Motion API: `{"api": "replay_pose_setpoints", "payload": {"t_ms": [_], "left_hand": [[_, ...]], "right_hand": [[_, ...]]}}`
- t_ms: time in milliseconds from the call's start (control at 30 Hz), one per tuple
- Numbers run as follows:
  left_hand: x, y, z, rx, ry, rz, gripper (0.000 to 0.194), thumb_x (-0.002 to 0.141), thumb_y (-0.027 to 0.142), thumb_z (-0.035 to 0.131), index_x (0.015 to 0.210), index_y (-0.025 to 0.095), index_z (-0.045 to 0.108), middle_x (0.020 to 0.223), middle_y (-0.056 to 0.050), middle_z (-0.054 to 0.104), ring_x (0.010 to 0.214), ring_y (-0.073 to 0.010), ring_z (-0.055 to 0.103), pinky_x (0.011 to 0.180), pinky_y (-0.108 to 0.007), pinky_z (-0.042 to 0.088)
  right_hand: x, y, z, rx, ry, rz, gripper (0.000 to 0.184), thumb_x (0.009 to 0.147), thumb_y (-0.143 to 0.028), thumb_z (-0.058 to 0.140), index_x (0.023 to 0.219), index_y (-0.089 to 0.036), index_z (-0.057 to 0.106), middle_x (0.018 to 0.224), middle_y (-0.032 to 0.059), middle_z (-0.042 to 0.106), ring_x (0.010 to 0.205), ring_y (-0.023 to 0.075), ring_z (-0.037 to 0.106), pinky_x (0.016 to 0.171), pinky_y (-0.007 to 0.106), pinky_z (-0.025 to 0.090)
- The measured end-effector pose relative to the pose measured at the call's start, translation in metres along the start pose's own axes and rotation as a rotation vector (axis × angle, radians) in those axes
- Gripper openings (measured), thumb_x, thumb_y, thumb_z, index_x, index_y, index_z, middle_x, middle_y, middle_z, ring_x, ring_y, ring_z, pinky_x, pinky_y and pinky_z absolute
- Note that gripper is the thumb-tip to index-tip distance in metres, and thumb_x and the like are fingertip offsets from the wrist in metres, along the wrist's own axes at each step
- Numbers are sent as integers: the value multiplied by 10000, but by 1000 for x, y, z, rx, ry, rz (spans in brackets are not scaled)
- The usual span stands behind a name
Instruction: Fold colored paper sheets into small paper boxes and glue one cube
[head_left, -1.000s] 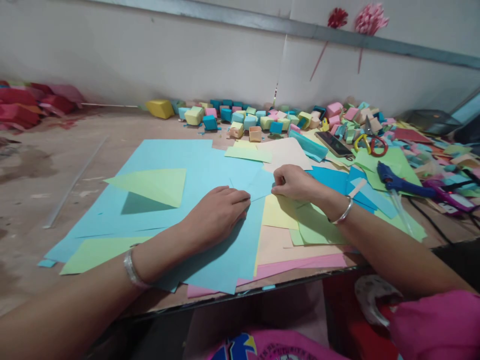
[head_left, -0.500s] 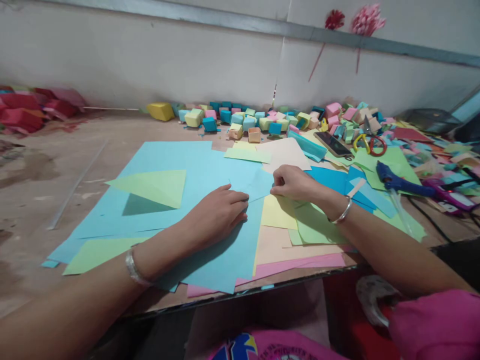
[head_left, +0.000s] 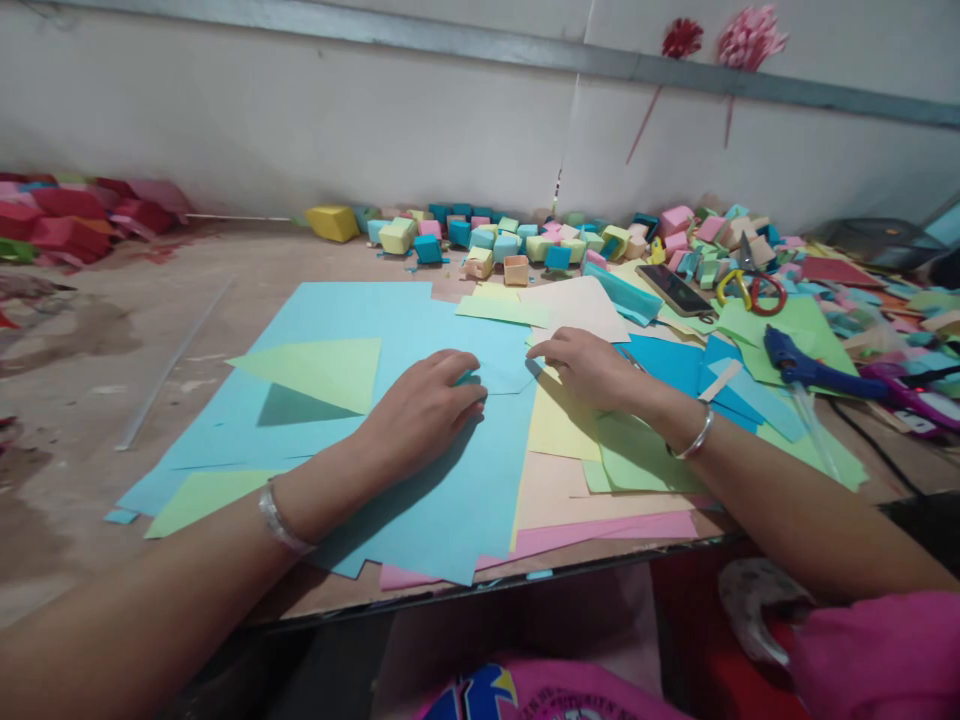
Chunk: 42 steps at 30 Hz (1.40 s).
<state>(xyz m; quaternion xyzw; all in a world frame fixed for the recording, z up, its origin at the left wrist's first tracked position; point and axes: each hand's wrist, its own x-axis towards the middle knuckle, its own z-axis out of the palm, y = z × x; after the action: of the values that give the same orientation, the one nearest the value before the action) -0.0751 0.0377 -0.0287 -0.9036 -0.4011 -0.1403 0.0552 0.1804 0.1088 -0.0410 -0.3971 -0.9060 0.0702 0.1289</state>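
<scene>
A small light blue paper piece [head_left: 504,362] lies over the larger light blue sheets [head_left: 360,310], between my two hands. My left hand [head_left: 424,405] is at its left end, with fingers bent and a bit of the blue paper showing between them. At the piece's right corner is my right hand [head_left: 589,368], index finger stretched out, its other fingers partly hidden beneath. A folded light green paper [head_left: 330,370] stands up left of my left hand. Under my right wrist are yellow paper [head_left: 564,425] and green paper [head_left: 645,455].
Small paper boxes [head_left: 506,245] line the wall. To the right are a phone [head_left: 675,290], scissors [head_left: 750,285], a blue glue gun [head_left: 814,368] with a cable, and paper scraps. A clear stick [head_left: 176,360] lies left; red paper boxes [head_left: 71,235] sit far left.
My right hand has gone from a pinch to a stretched index finger at the paper's corner. My left fingers have bent more around its left end. The view has shifted slightly.
</scene>
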Motion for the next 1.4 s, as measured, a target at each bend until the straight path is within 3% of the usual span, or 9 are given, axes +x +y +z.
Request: {"api": "replay_pose_setpoints", "payload": {"t_ms": [133, 300, 467, 600, 833, 1033, 1233, 1400], "left_hand": [[0, 2, -1, 13, -85, -50, 286, 952, 234, 438, 1023, 154, 703, 958, -128, 652, 910, -264, 589, 785, -409, 491], [1, 4, 0, -4, -113, -29, 347, 965, 255, 420, 1252, 194, 607, 1096, -130, 642, 1011, -276, 606, 830, -421, 494], [-1, 1, 0, -59, -162, -88, 259, 964, 247, 400, 1099, 155, 602, 1359, -158, 567, 1338, -319, 441, 1019, -503, 418], [-4, -1, 1, -131, -180, -186, 243, 957, 244, 355, 1066, 149, 550, 1405, -198, 525, 1327, -308, 464, 1010, -497, 441], [-3, -3, 1, -202, -183, -209, 246, 954, 268, 294, 997, 176, 519, 1352, -173, 557, 1231, -298, 539, 1000, -482, 447], [-2, -7, 0, -236, -168, -181, 209, 952, 241, 301, 976, 187, 502, 1213, -151, 618, 1102, -262, 597, 901, -426, 483], [-2, -10, 3, -269, -97, -145, 167, 926, 204, 401, 1059, 194, 501, 1150, -120, 648, 1008, -238, 624, 831, -392, 497], [-4, -8, 3, -223, -74, -77, 186, 925, 166, 409, 991, 196, 581, 1243, -114, 610, 1184, -250, 562, 911, -404, 490]], "right_hand": [[0, 1, 6, -14, 20, -33, 541, 767, 15, 423, 1201, -243, 619, 923, 80, 562, 890, 209, 525, 703, 311, 384], [0, 1, 10, -43, 58, -22, 518, 771, -13, 435, 1234, -199, 575, 962, 101, 563, 902, 223, 502, 701, 324, 383], [-1, 2, 15, -62, 73, -67, 573, 771, -1, 408, 1268, -236, 569, 941, 86, 541, 821, 203, 467, 687, 323, 362], [-1, -1, 15, -79, 104, -129, 544, 821, -16, 405, 1278, -244, 589, 900, 79, 530, 782, 185, 448, 665, 315, 345], [1, -17, -4, -369, 249, -356, 318, 941, -115, 423, 1043, -224, 703, 974, 106, 587, 826, 197, 423, 690, 340, 324], [0, -27, -15, -485, 152, -469, 325, 993, -149, 358, 1123, -245, 640, 1113, 91, 602, 966, 215, 448, 779, 360, 323], [1, -32, -16, -318, 82, -483, 338, 998, -155, 338, 996, -252, 662, 1177, 77, 616, 1046, 219, 466, 852, 386, 312], [2, -24, -9, -246, 112, -476, 312, 983, -154, 381, 900, -239, 670, 1087, 58, 669, 1036, 210, 509, 846, 373, 318]]}}
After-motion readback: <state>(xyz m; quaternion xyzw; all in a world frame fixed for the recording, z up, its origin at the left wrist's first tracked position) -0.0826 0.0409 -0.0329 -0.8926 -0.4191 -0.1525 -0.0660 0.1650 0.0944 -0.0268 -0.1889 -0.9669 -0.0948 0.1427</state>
